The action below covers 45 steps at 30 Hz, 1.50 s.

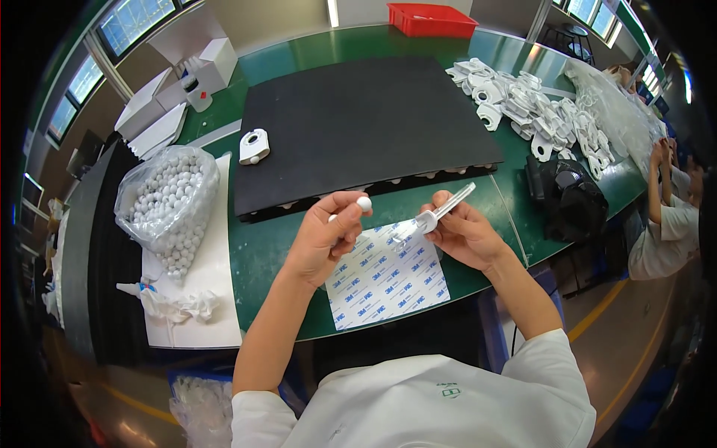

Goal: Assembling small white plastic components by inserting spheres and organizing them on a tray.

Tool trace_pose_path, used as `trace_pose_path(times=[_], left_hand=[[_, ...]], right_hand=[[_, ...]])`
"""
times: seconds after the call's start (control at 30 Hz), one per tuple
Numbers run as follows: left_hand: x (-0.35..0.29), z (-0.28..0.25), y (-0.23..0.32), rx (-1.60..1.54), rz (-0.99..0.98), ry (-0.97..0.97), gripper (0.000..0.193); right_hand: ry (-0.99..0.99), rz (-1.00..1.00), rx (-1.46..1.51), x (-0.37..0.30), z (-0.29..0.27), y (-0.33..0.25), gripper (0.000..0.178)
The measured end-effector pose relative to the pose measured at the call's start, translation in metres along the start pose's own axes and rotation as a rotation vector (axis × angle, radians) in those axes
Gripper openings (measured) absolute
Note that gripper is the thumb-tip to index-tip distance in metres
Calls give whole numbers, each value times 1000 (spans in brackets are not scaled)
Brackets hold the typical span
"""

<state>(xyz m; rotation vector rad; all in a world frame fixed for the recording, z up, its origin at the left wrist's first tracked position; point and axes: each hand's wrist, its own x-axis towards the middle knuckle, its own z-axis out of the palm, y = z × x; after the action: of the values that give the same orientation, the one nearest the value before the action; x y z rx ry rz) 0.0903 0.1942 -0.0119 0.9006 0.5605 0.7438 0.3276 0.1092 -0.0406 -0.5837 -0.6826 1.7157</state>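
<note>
My left hand (332,231) pinches a small white ball (364,203) between thumb and fingertips; a second white bit shows at its curled fingers. In my right hand (464,233) is a clear, narrow plastic piece with a rounded white end (427,221), its long part pointing up and away. The two hands are apart, above a white sheet with blue print (385,287) on the green table. A bag of white balls (168,201) stands open to the left. On the black foam board (351,127), near its left edge, lies one white plastic part with a round hole (255,146).
Many similar white plastic parts (523,104) are heaped at the right, beside clear plastic wrap (605,112) and a black bag (571,196). A red bin (432,20) stands at the back. At left are a small bottle (196,95) and crumpled tissue (179,305). Another person's arm (656,183) shows far right.
</note>
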Motion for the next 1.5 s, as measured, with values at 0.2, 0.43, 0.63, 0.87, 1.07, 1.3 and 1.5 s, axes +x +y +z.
trace_pose_path(times=[0.2,0.43,0.63,0.87,1.07,1.3,1.5], left_hand=[[1,-3,-4,-63,-57,-44,29],[2,-4,-2,-100,-31,-27,32],[2,1,0,-141,-36,9,35],[3,-1,-2,-112,6,19,30],[6,-4,-3,-71,-24,39,23],[5,-2,-5,-61,-57,14,18],[4,0,-2,-23,-74,29,14]], right_hand=[[-166,-187,-266,8,12,-23,17],[-314,-785,-1454,15,38,-46,23],[-390,-982,-1657,27,45,-43,24],[-152,-445,-614,53,32,-19,12],[-13,-224,-342,59,25,-4,9],[-40,-183,-336,59,22,-1,5],[-69,-209,-405,60,21,1,7]])
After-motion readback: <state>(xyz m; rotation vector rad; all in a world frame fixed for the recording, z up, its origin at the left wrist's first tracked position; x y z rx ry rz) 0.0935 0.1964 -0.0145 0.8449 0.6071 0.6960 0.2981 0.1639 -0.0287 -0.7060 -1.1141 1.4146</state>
